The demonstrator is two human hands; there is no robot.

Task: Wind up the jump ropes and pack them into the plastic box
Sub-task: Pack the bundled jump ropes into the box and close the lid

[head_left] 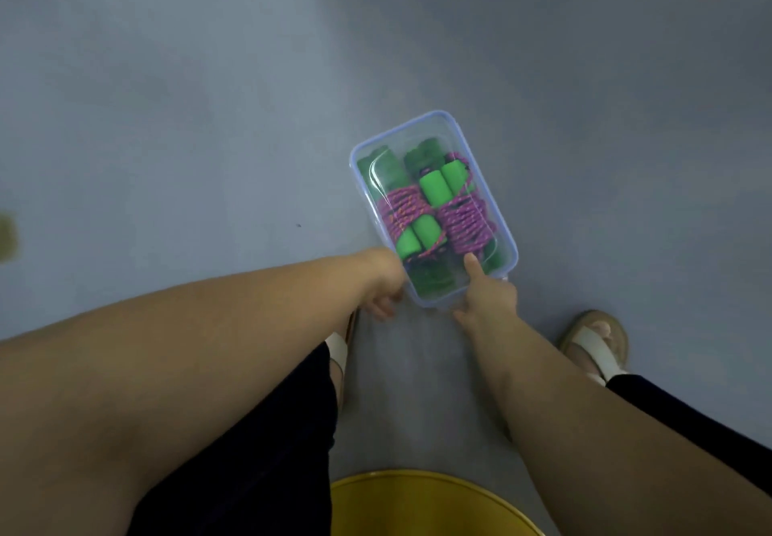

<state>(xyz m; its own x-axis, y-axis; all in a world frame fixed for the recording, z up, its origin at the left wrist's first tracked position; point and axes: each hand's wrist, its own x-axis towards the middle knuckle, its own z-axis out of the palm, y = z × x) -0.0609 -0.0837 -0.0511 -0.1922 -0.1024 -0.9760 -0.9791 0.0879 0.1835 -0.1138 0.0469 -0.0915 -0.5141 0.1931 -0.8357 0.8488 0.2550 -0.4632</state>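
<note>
A clear plastic box [497,205] with a bluish rim lies on the grey floor, its transparent lid on top. Inside are wound jump ropes [463,222] with pink-purple cord and bright green foam handles. My left hand [382,285] grips the box's near left corner, fingers curled under the edge. My right hand [484,293] holds the near right corner, with its thumb pressed on the lid.
The grey floor [209,97] spreads all around. My feet in pale sandals [597,343] stand near the box, one on the right, one partly hidden under my left arm. A yellow round rim [422,489] shows at the bottom edge.
</note>
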